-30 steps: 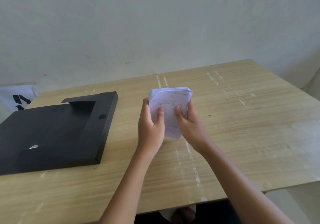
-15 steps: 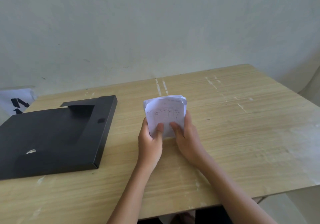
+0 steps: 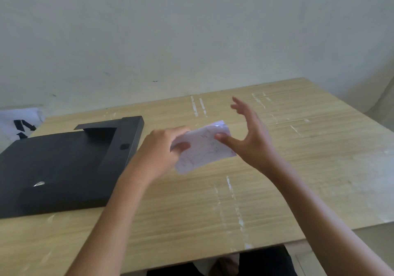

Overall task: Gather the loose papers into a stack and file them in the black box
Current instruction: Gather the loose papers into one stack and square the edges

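**Paper stack gripped in left hand, right hand spread open**

Head view: Held above the middle of the wooden worktop (image 3: 287, 179), a small stack of white papers (image 3: 202, 147) with faint pen marks, tilted so its far end rose to the right. Closed round the stack's left end, the left hand (image 3: 162, 149), thumb on top and fingers curled beneath. Spread wide just right of the stack, the right hand (image 3: 253, 139), fingers fanned upward and apart, only its thumb tip touching the upper right part of the top sheet; nothing clamped in it. Blurred slightly, both hands and papers.

Lay flat along the worktop's left edge, the black box (image 3: 64, 164), its lid shut, a small flap raised at the far end, a small silvery fitting near its front left corner. Near the box's right side but apart from it, the left hand. Streaked with pale scuffs, the worktop surface. Beyond the far left corner, a white sheet with black marks (image 3: 19, 124) against the pale wall (image 3: 191, 30).
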The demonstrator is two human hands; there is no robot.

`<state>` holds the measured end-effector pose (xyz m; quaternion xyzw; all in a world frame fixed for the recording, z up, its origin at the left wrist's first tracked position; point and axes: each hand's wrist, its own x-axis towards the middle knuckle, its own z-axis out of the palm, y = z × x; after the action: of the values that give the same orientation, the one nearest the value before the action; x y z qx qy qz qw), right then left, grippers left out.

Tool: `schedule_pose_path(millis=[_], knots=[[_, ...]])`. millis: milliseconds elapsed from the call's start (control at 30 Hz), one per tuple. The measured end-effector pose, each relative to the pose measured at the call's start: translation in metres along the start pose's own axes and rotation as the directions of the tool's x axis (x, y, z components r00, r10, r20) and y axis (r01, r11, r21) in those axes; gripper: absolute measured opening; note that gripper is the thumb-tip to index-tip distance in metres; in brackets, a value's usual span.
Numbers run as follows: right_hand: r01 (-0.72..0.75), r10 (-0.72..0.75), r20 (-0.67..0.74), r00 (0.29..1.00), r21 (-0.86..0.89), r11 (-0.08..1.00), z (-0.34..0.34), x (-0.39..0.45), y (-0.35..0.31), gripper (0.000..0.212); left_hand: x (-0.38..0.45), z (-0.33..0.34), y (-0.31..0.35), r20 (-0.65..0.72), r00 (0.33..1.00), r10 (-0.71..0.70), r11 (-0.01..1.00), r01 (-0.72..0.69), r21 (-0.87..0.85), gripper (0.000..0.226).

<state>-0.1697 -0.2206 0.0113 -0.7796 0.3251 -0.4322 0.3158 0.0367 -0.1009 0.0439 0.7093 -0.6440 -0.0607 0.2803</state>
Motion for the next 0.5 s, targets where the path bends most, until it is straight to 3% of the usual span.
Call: schedule_pose_path(millis=[67, 133, 200, 267, 333, 400, 500], knots=[[-0.043, 0.046, 0.103, 0.994, -0.027, 0.999, 0.003, 0.004, -0.002, 0.044, 0.004, -0.006, 0.008, 0.028, 0.999, 0.047, 0.999, -0.047, 0.012, 0.011], [-0.105, 0.101, 0.101, 0.99, 0.043, 0.994, 0.011, 0.002, 0.002, 0.007, 0.004, -0.003, 0.01, -0.008, 0.999, 0.044, 0.998, -0.044, -0.055, 0.014], [-0.142, 0.137, 0.048, 0.989, 0.133, 0.981, 0.018, -0.004, 0.01, 0.017, 0.0, 0.008, 0.007, -0.096, 0.992, -0.077, 0.959, 0.048, -0.279, 0.027], [-0.202, 0.202, 0.022, 0.979, 0.213, 0.956, 0.021, -0.008, 0.014, 0.022, -0.005, 0.026, 0.002, -0.112, 0.96, -0.255, 0.829, 0.157, -0.536, 0.04], [-0.274, 0.28, 0.022, 0.96, 0.283, 0.919, 0.024, -0.011, 0.016, 0.025, -0.008, 0.044, -0.003, -0.066, 0.931, -0.358, 0.704, 0.222, -0.675, 0.038], [-0.296, 0.298, 0.035, 0.954, 0.283, 0.912, 0.028, -0.011, 0.017, 0.03, -0.008, 0.059, -0.01, -0.052, 0.928, -0.368, 0.69, 0.235, -0.685, 0.026], [-0.265, 0.267, 0.025, 0.963, 0.241, 0.934, 0.03, -0.009, 0.018, 0.022, -0.008, 0.074, -0.02, -0.155, 0.919, -0.362, 0.77, 0.202, -0.605, 0.019]])
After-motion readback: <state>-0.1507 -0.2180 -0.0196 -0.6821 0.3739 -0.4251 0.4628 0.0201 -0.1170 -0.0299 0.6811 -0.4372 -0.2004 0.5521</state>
